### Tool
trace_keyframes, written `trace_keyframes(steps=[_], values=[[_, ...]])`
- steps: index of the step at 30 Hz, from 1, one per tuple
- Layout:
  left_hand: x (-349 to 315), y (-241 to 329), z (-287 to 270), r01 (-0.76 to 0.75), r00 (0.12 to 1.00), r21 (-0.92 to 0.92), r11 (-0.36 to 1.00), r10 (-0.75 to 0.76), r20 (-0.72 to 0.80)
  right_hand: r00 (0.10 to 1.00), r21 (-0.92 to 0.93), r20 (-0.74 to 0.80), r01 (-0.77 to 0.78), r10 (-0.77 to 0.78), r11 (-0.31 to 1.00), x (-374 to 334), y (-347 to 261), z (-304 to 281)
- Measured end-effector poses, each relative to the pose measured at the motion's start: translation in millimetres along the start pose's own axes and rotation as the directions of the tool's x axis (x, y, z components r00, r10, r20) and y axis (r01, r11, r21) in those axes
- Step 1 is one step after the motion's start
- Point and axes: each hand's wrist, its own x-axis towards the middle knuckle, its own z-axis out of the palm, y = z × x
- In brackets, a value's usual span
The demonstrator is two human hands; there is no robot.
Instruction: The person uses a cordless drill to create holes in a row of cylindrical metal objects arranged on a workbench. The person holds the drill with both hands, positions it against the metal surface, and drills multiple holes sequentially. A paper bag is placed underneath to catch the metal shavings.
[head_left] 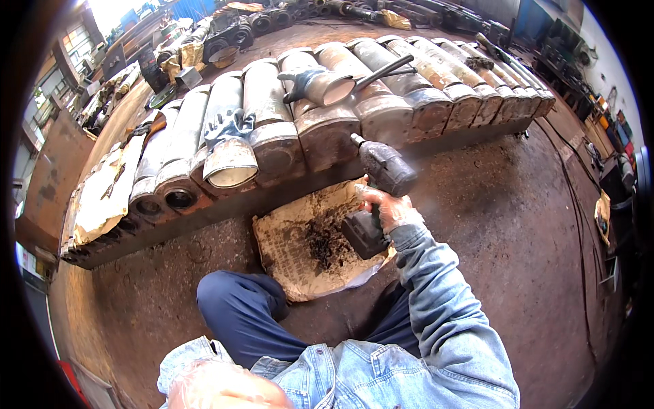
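Note:
My right hand (388, 206), in a thin clear glove, is wrapped round the grip of a dark cordless impact wrench (387, 168). Its nose points up and left toward the row of metal cylinders (334, 133), and its battery hangs over a dirty paper sheet (286, 252) heaped with dark, greasy crumbs (325, 244). Close to my chest at the lower edge is my left hand (228, 388), also under clear film; its fingers cannot be made out. Two empty blue-grey work gloves, one to the left (230, 150) and one farther right (319, 86), lie on the cylinders, cuffs toward me.
A dark bar-like handle (385, 73) rests across the cylinders beside the right glove. Brown paper (102, 198) covers the left end of the row. Cables (569, 184) run over the floor at right. Machine parts (252, 27) crowd the back.

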Motion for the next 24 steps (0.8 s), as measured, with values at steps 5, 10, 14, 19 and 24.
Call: trace_keyframes(steps=[5,10,14,19,24], values=[[-7,-9,1,-0.189,0.981,0.066,0.980,0.185,0.066,1.000,-0.013,0.001,-0.002,0.002,1.000,-1,-4,4],[-18,-14,26,-0.165,0.954,0.146,0.975,0.196,-0.228,0.999,0.063,-0.041,-0.019,0.021,0.998,-2,-5,11],[-4,9,23,0.169,0.967,0.228,0.959,-0.116,-0.228,0.999,0.079,-0.005,0.040,-0.040,0.996,8,5,1],[-18,7,28,0.309,0.936,0.163,0.937,-0.269,-0.226,1.000,0.068,0.016,0.006,-0.007,0.998,2,1,6],[-18,-3,25,0.051,0.978,0.121,0.991,-0.025,-0.205,0.998,0.027,-0.027,-0.060,0.061,0.998,6,5,0]])
